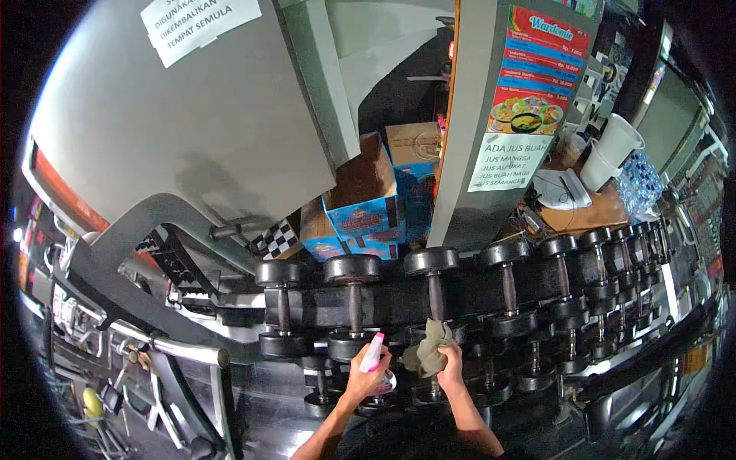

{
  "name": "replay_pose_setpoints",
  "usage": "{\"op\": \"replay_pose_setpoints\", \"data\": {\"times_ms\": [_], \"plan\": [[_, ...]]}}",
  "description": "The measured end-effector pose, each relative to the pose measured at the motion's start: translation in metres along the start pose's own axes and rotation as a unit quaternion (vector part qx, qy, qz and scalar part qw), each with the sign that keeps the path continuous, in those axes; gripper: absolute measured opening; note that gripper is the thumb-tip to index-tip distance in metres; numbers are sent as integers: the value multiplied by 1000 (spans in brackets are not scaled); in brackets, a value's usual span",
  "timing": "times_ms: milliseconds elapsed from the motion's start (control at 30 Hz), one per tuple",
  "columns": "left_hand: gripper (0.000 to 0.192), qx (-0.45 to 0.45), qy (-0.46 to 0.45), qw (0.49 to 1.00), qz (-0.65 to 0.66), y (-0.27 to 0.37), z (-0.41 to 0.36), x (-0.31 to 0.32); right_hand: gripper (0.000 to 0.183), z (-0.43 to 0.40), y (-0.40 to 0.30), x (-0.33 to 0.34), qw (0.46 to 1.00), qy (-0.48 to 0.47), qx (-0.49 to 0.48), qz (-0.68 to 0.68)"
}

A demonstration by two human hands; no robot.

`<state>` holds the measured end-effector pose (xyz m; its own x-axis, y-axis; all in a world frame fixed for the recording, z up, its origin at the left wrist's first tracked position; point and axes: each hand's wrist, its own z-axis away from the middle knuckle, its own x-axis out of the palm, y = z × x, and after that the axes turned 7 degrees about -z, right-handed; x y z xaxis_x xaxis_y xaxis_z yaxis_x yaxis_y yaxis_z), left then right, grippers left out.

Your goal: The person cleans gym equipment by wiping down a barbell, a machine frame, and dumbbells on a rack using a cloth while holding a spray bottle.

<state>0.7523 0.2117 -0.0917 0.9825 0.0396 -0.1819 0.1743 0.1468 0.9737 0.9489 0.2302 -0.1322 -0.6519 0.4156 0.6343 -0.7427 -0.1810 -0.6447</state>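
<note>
My left hand is wrapped around a spray bottle with a pink-and-white head; the clear body shows partly below my fingers. In my right hand is a crumpled olive-grey cloth. The cloth hangs in front of the near end of a black dumbbell on the upper tier of a rack, hiding most of that end; I cannot tell whether they touch. Just beyond my left hand lies another black dumbbell with a grey metal handle.
More dumbbells line both tiers, curving away right. Behind the rack stand open blue cardboard boxes and a pillar with a printed menu. A wooden table holds white cups and bottles. Gym-machine bars are at left.
</note>
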Motion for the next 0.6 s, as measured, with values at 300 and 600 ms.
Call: {"op": "replay_pose_setpoints", "data": {"times_ms": [300,600], "plan": [[21,-49,10,997,56,-9,-10,0,44,-16,3,-18,997,-36,74,-13],[20,-65,9,990,126,-7,-11,-6,37,-3,1,3,999,31,26,-10]]}}
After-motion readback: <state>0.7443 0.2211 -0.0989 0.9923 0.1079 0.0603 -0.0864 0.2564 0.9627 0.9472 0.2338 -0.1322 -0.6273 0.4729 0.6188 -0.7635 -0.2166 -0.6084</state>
